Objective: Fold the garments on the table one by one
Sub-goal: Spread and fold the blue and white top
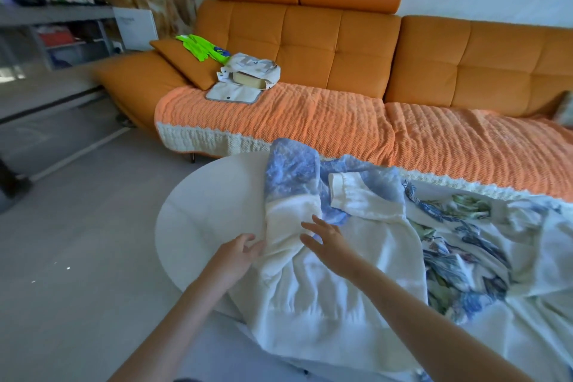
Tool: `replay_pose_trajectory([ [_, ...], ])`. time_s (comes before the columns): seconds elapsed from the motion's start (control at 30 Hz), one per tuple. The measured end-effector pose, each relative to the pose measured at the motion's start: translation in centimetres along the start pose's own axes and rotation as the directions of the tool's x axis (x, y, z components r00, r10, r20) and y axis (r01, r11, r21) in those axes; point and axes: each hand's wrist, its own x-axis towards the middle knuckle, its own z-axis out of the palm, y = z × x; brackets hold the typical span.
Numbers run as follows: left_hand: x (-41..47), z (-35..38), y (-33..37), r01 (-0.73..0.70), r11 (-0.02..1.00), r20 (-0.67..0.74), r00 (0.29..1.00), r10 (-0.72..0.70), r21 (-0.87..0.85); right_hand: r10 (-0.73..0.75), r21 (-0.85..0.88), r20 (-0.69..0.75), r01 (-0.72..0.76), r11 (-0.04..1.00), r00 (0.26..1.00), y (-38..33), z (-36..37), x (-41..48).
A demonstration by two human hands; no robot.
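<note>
Here, the left hand pinches the edge of the white garment, fingers curled round a fold. Just beside it, the right hand is open, fingers spread over the same cloth. Beyond both hands lies a crumpled blue patterned garment, and right of the right hand sprawls a floral garment. All rest on the round white bench, with an orange sofa behind.
</note>
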Motion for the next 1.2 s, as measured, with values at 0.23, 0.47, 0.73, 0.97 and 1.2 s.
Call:
replay_pose_trajectory([
  [0.23,-4.3,-0.6,-0.7,0.103,0.992,0.118,0.989,-0.094,-0.075,0.076,0.122,-0.018,-0.073,0.99,0.997,-3.0,2.0,-4.3],
  [0.47,-9.1,2.2,1.9,-0.154,0.94,-0.061,0.988,0.142,-0.305,0.245,0.716,0.269,-0.364,0.596,0.931,-4.8,2.4,-7.4],
  [0.73,-12.2,7.3,1.1,-0.499,0.803,0.149,0.866,0.478,0.325,0.395,0.462,0.061,-0.377,0.803,0.917,-1.2,3.1,-9.4],
  [0.97,-13.5,7.3,-4.4,-0.472,0.837,-0.165,0.835,0.525,0.278,0.33,0.627,0.075,-0.302,0.718,0.941,-0.6,3.4,-10.1],
  [1.2,-13.9,6.9,-4.2,-0.549,0.793,-0.173,0.782,0.599,0.265,0.095,-0.202,-0.072,-0.108,0.974,0.993,-0.5,3.0,-11.8],
])
